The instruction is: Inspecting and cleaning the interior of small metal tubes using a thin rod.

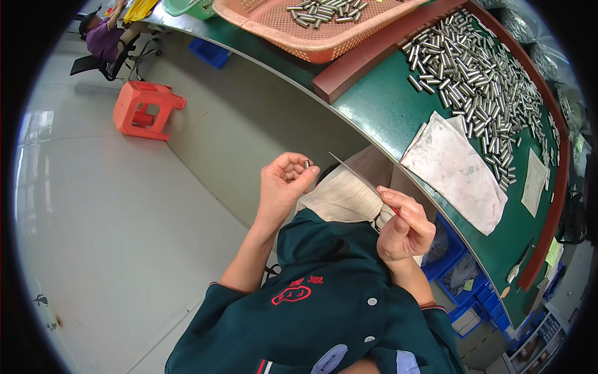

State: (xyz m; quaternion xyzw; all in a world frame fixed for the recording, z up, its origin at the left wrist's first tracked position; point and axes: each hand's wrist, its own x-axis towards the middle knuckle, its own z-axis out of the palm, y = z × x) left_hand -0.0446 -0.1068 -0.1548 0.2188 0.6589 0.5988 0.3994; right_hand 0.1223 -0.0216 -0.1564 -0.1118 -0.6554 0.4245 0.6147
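1. Head view: the left hand (pixel 283 184) is raised over the lap, wrist bent, thumb and forefinger pinched on a small metal cylinder (pixel 306 164).
2. The right hand (pixel 405 227) is curled, fingers pressed together around a thin rod (pixel 358 176) with a red handle end; the rod slants up-left toward the cylinder, its tip just beside it.
3. Beyond the right hand's grip lie a grey cloth (pixel 458 171) and a heap of metal cylinders (pixel 479 81) on the green table (pixel 386 106).
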